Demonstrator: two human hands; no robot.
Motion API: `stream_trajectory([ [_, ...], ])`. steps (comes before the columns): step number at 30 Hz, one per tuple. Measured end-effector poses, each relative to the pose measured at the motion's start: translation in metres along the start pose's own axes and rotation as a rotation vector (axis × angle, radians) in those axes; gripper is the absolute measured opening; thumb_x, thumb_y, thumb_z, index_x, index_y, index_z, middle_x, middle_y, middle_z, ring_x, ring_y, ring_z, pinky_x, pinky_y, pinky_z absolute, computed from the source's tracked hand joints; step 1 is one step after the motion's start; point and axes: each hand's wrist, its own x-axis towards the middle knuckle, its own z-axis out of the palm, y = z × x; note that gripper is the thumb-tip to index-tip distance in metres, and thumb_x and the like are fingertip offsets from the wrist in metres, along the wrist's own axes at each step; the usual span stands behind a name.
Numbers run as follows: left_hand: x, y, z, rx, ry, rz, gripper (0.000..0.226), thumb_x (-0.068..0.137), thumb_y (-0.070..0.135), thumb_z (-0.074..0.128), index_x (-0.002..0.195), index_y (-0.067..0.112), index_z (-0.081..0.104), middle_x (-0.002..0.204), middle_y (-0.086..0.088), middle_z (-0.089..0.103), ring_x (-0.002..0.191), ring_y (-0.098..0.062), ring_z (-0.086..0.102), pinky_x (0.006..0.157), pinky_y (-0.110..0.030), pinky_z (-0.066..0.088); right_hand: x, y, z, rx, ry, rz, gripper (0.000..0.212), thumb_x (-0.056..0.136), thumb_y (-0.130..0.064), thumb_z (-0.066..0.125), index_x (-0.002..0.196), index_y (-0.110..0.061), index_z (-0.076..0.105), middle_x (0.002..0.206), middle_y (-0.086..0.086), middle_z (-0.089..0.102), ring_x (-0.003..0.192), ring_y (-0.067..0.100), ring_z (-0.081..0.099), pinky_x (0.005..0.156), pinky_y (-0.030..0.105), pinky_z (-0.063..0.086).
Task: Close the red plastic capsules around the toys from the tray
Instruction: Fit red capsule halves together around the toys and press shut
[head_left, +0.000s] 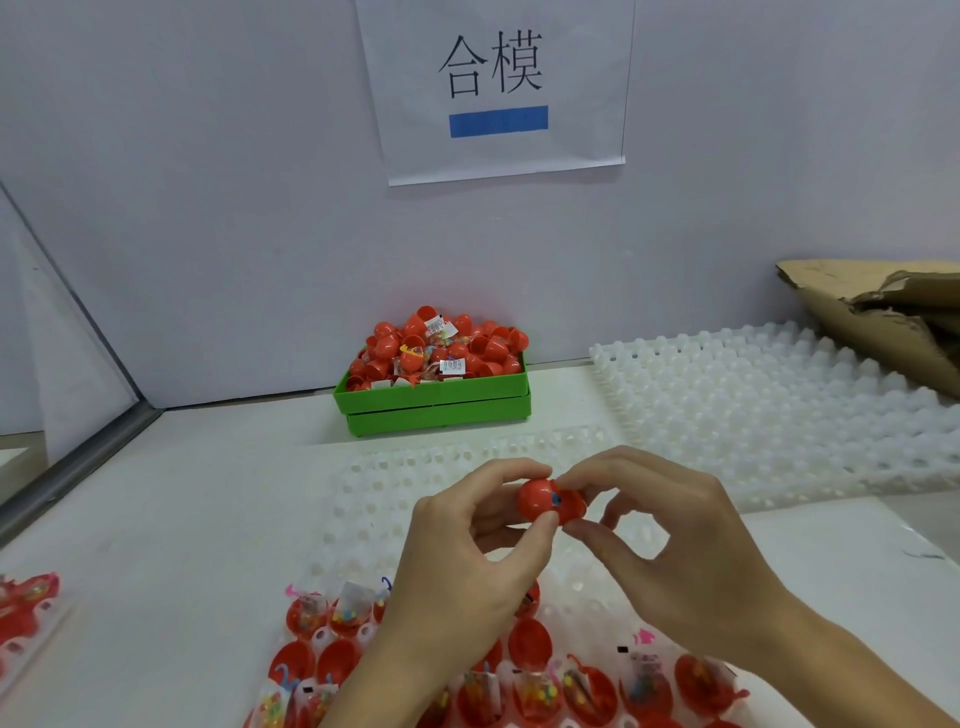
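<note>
While both hands pinch its halves, left hand (467, 561) and right hand (675, 540), the small red plastic capsule (545, 501) looks light, stiff, slippery; squeeze near the seam.

left hand (467, 545), right hand (670, 525) — fingertips pinching, meeting

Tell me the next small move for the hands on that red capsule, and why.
Probably press the two halves together until they seat. The left hand grips the rounded half of the red capsule, the right hand pinches the other half, and a bit of blue toy shows at the open seam, so it looks not yet closed.
</note>
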Motion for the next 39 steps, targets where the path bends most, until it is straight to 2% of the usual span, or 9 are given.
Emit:
stream_trajectory([
  [4, 0.001, 0.0, -0.002, 0.019, -0.022, -0.016, 0.032, 0.083, 0.011, 0.075, 0.107, 0.033, 0.071, 0.097, 0.013, 0.076, 0.095, -0.005, 0.071, 0.084, -0.02, 0.056, -0.001, 0.0, 0.0, 0.011, 0.014, 0.019, 0.034, 0.079, -0.001, 0.078, 0.107, -0.018, 0.07, 0.095, -0.013, 0.068, 0.087, 0.013, 0.066, 0.065, 0.022, 0.054],
  [11, 0.003, -0.001, -0.004, 0.019, -0.04, -0.05, 0.034, 0.083, 0.004, 0.075, 0.102, 0.031, 0.072, 0.092, 0.013, 0.077, 0.089, -0.006, 0.072, 0.081, -0.017, 0.055, 0.0, -0.005, 0.003, 0.188, 0.066, 0.149, 0.031, 0.076, -0.008, 0.074, 0.103, -0.024, 0.073, 0.094, -0.012, 0.069, 0.089, 0.016, 0.068, 0.067, 0.024, 0.056],
  [17, 0.004, -0.004, -0.004, 0.061, -0.026, -0.03, 0.034, 0.08, 0.008, 0.079, 0.099, 0.036, 0.073, 0.091, 0.014, 0.076, 0.088, -0.004, 0.072, 0.08, -0.019, 0.056, 0.0, -0.003, 0.005, 0.278, 0.069, 0.264, 0.04, 0.076, 0.004, 0.078, 0.099, -0.028, 0.073, 0.093, -0.007, 0.07, 0.085, 0.019, 0.07, 0.069, 0.032, 0.059],
  [22, 0.005, -0.003, -0.005, 0.11, -0.016, 0.043, 0.038, 0.079, 0.014, 0.077, 0.098, 0.047, 0.072, 0.093, 0.018, 0.075, 0.089, -0.002, 0.071, 0.078, -0.015, 0.054, 0.001, -0.006, 0.004, 0.284, 0.053, 0.28, 0.04, 0.077, 0.003, 0.077, 0.097, -0.031, 0.073, 0.094, -0.005, 0.071, 0.087, 0.021, 0.07, 0.071, 0.03, 0.058],
  [25, 0.005, -0.002, -0.004, 0.135, 0.005, 0.069, 0.04, 0.079, 0.016, 0.073, 0.099, 0.051, 0.07, 0.094, 0.02, 0.074, 0.091, 0.0, 0.071, 0.079, -0.013, 0.053, 0.003, -0.01, 0.005, 0.378, 0.064, 0.391, 0.042, 0.076, 0.005, 0.078, 0.096, -0.032, 0.074, 0.094, -0.003, 0.073, 0.086, 0.02, 0.071, 0.071, 0.025, 0.057],
  [29, 0.004, -0.001, -0.004, 0.184, 0.021, 0.087, 0.047, 0.083, 0.007, 0.074, 0.102, 0.049, 0.064, 0.096, 0.028, 0.071, 0.093, 0.006, 0.068, 0.078, -0.008, 0.051, 0.007, -0.014, 0.002, 0.522, 0.027, 0.526, 0.031, 0.077, 0.005, 0.076, 0.09, -0.023, 0.077, 0.086, 0.002, 0.077, 0.075, 0.021, 0.074, 0.067, 0.023, 0.057],
  [32, 0.005, -0.004, -0.003, 0.165, 0.019, 0.057, 0.046, 0.081, -0.001, 0.075, 0.098, 0.041, 0.066, 0.092, 0.022, 0.074, 0.09, 0.002, 0.07, 0.078, -0.013, 0.054, 0.007, -0.018, 0.001, 0.581, 0.018, 0.545, 0.029, 0.078, 0.009, 0.073, 0.089, -0.018, 0.077, 0.083, 0.006, 0.078, 0.074, 0.023, 0.075, 0.065, 0.022, 0.057],
  [35, 0.006, -0.003, -0.004, 0.129, 0.022, 0.026, 0.043, 0.079, -0.005, 0.075, 0.095, 0.035, 0.071, 0.09, 0.015, 0.075, 0.09, -0.003, 0.071, 0.079, -0.02, 0.056, 0.008, -0.022, 0.0, 0.599, 0.038, 0.546, 0.032, 0.076, 0.008, 0.075, 0.086, -0.023, 0.08, 0.084, 0.006, 0.078, 0.075, 0.023, 0.075, 0.068, 0.021, 0.057],
  [39, 0.005, -0.003, -0.004, 0.115, 0.026, 0.014, 0.043, 0.078, -0.006, 0.075, 0.09, 0.035, 0.072, 0.086, 0.014, 0.076, 0.084, -0.003, 0.072, 0.077, -0.016, 0.055, 0.009, -0.021, 0.002, 0.54, 0.058, 0.549, 0.042, 0.076, 0.01, 0.074, 0.077, -0.032, 0.08, 0.08, 0.002, 0.078, 0.068, 0.02, 0.075, 0.065, 0.019, 0.057],
])
